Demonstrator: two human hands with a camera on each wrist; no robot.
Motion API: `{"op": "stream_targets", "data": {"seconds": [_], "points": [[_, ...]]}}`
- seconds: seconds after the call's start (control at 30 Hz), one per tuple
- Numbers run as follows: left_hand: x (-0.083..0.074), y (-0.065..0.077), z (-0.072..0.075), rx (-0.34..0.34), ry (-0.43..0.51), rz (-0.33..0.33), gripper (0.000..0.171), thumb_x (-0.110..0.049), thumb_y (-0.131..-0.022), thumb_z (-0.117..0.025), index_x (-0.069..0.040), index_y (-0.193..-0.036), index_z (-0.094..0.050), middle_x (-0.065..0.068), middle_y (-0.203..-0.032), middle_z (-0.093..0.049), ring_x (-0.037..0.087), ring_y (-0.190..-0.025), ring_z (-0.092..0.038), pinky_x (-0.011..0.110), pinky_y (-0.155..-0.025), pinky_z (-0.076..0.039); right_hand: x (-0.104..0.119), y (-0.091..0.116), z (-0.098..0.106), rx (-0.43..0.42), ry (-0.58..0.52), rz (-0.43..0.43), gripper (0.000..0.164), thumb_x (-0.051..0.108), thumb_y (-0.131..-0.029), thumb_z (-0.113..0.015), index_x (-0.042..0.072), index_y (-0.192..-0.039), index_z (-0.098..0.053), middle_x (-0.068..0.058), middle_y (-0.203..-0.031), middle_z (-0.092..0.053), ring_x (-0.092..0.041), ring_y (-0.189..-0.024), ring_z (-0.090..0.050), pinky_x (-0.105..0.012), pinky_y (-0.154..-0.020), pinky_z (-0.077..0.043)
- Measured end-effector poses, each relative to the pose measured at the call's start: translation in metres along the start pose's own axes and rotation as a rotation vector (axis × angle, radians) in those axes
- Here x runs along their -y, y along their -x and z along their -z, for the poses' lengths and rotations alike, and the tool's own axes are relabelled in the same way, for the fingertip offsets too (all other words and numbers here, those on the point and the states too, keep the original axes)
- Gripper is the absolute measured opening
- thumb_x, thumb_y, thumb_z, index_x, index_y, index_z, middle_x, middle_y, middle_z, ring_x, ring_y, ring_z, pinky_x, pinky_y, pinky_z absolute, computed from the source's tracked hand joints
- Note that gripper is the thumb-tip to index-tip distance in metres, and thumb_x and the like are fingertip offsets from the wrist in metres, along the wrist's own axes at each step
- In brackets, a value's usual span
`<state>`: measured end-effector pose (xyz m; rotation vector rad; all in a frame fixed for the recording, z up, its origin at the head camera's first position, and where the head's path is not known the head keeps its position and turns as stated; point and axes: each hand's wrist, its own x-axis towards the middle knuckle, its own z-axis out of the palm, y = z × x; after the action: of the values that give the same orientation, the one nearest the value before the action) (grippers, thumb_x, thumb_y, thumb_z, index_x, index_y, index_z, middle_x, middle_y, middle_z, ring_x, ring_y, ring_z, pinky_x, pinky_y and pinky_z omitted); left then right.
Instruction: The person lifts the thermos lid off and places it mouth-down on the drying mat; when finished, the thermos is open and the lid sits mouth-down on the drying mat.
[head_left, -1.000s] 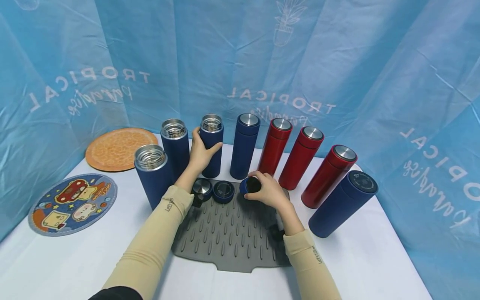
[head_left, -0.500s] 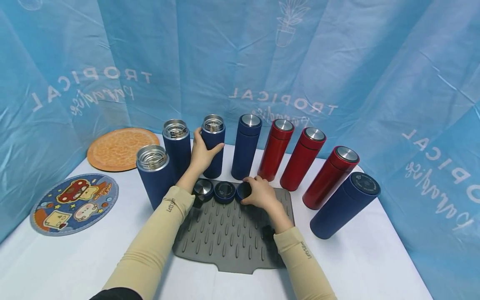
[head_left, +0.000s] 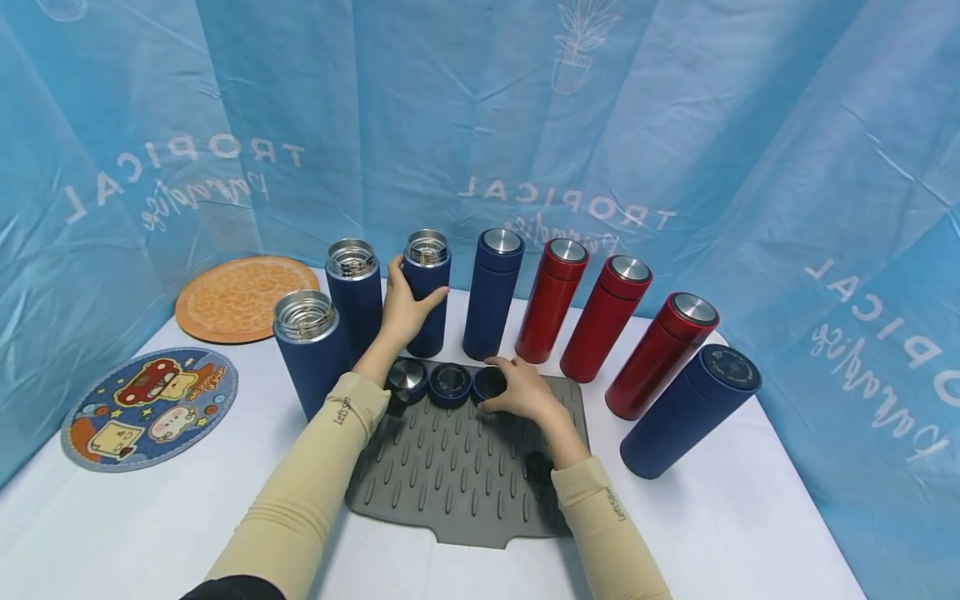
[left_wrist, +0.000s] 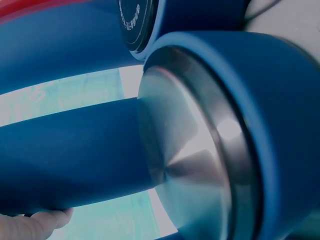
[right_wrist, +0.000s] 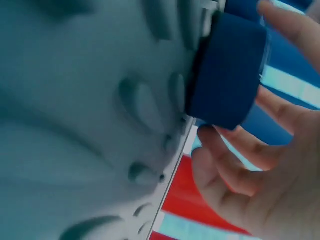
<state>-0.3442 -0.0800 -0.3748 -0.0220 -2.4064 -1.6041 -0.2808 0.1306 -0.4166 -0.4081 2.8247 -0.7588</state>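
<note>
My left hand (head_left: 407,310) grips an uncapped dark blue thermos bottle (head_left: 427,275) at the back, its thumb across the front. In the left wrist view, a few fingertips (left_wrist: 52,222) show at the bottle's side. My right hand (head_left: 525,390) is spread loosely around a blue cap (head_left: 490,383) on the grey mat (head_left: 465,492). In the right wrist view, the thumb tip stands apart from that cap (right_wrist: 230,70), and the other fingers (right_wrist: 280,110) are right at its side. Left of it sit a dark-topped cap (head_left: 449,385) and a steel-topped cap (head_left: 407,379).
Two more open blue bottles (head_left: 307,350) stand on the left. A capped blue bottle (head_left: 491,296), several red bottles (head_left: 553,300) and another blue bottle (head_left: 686,417) curve round the right. A round orange mat (head_left: 243,298) and a cartoon mat (head_left: 150,410) lie far left.
My right hand has moved slightly left with the blue cap and set it down beside the other two; its fingers have since loosened. My left hand keeps its grip on the bottle.
</note>
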Motion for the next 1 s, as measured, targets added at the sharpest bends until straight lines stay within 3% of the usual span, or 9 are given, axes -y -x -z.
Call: {"op": "stream_targets", "data": {"seconds": [0.1,0.27,0.53,0.77,1.0], "points": [[0.0,0.001,0.0,0.006,0.001,0.006,0.086,-0.035,-0.085,-0.065,-0.01,-0.144,-0.008,0.021,-0.147,-0.02,0.035,-0.133,-0.028,0.047,-0.106,-0.027,-0.005,0.007,0.006,-0.019,-0.168,0.003,0.072,0.033,-0.073,-0.076,0.015,-0.137,-0.045,-0.017,-0.132,-0.045,-0.032,-0.116,-0.047,-0.051,-0.088,-0.045],[0.0,0.001,0.001,0.007,0.006,0.016,0.087,-0.035,-0.085,-0.065,-0.01,-0.144,-0.008,0.021,-0.147,-0.019,0.035,-0.133,-0.027,0.047,-0.106,-0.026,-0.017,0.022,0.02,-0.146,-0.346,-0.002,0.06,0.029,-0.079,-0.072,0.014,-0.132,-0.049,-0.015,-0.127,-0.05,-0.034,-0.113,-0.05,-0.047,-0.085,-0.047],[-0.002,0.001,0.003,0.009,0.0,0.02,0.087,-0.035,-0.084,-0.066,-0.01,-0.144,-0.008,0.02,-0.147,-0.019,0.035,-0.133,-0.027,0.047,-0.107,-0.026,-0.047,0.045,0.031,-0.259,-0.41,-0.068,0.052,0.021,-0.081,-0.069,0.013,-0.129,-0.052,-0.014,-0.124,-0.054,-0.032,-0.111,-0.054,-0.045,-0.086,-0.049],[-0.002,0.0,0.004,-0.001,-0.002,0.02,0.087,-0.035,-0.084,-0.066,-0.011,-0.144,-0.008,0.021,-0.146,-0.021,0.035,-0.132,-0.029,0.047,-0.106,-0.027,-0.068,0.056,0.034,-0.238,-0.464,-0.107,0.05,0.016,-0.084,-0.065,0.009,-0.131,-0.049,-0.019,-0.131,-0.049,-0.036,-0.12,-0.046,-0.05,-0.09,-0.045],[-0.002,0.003,0.0,0.005,0.032,0.028,0.088,-0.036,-0.085,-0.064,-0.013,-0.145,-0.005,0.019,-0.147,-0.019,0.035,-0.132,-0.029,0.049,-0.105,-0.027,-0.078,0.058,0.035,-0.236,-0.453,-0.182,0.052,0.015,-0.084,-0.064,0.006,-0.132,-0.047,-0.021,-0.13,-0.048,-0.037,-0.118,-0.048,-0.05,-0.09,-0.045]]}}
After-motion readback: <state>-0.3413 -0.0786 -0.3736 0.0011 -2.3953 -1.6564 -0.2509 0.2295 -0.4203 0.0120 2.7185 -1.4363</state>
